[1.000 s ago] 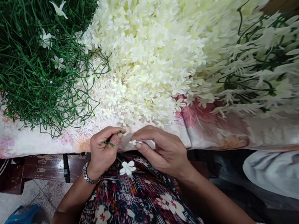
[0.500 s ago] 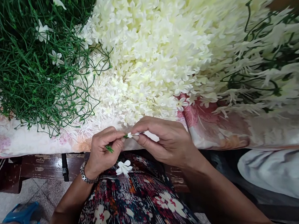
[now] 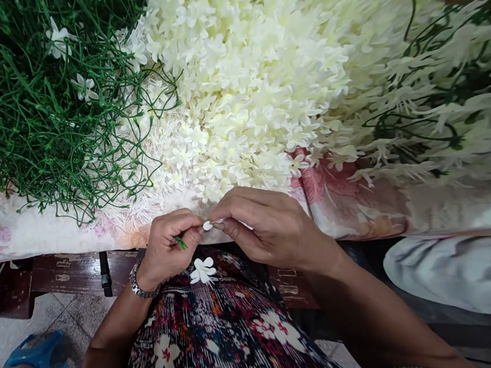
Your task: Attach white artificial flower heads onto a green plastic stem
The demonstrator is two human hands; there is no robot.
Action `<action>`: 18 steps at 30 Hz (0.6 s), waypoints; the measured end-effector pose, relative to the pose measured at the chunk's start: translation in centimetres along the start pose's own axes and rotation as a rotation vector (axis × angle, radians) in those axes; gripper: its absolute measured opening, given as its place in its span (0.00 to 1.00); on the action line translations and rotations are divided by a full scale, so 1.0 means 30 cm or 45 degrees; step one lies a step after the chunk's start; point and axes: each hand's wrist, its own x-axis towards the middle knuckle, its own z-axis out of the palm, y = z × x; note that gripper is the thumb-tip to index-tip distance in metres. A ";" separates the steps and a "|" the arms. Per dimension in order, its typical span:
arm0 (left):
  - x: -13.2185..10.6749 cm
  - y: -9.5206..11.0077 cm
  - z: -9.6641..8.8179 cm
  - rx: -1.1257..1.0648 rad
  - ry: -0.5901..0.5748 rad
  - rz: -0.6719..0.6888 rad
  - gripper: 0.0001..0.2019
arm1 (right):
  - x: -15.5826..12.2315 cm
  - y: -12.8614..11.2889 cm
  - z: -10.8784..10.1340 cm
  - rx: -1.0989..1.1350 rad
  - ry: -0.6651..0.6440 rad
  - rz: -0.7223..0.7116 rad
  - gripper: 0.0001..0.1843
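Note:
My left hand (image 3: 170,246) pinches a thin green plastic stem (image 3: 180,242) between thumb and fingers. My right hand (image 3: 263,225) pinches a small white artificial flower piece (image 3: 208,225) and presses it against the stem's tip, so the fingertips of both hands meet. A finished white flower (image 3: 202,270) hangs just below the hands, over my patterned lap (image 3: 225,336). I wear a metal watch (image 3: 136,282) on the left wrist.
A large heap of loose white flowers (image 3: 252,73) lies on a floral cloth (image 3: 351,202) ahead. A tangle of green stems (image 3: 43,111) fills the left. Assembled white sprays (image 3: 450,106) lie at the right. A blue sandal (image 3: 34,355) is on the floor at lower left.
My hands have come together: the flower piece in my right hand moved left onto the tip of the stem held in my left hand. The view shifted slightly.

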 end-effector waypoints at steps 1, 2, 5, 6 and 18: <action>0.000 -0.001 -0.001 -0.007 -0.002 0.000 0.06 | 0.004 0.000 0.000 -0.001 -0.002 -0.010 0.07; -0.001 -0.003 -0.002 -0.016 -0.001 0.004 0.06 | 0.008 0.001 0.001 0.002 -0.002 -0.021 0.07; -0.003 -0.006 -0.003 -0.022 0.007 0.005 0.06 | 0.016 0.001 0.005 0.030 0.004 -0.037 0.07; -0.004 -0.007 -0.003 -0.014 0.005 -0.003 0.06 | 0.016 0.001 0.007 0.045 0.006 -0.032 0.07; -0.008 -0.013 0.000 0.100 -0.041 -0.022 0.09 | 0.011 0.003 0.021 0.042 0.000 -0.007 0.08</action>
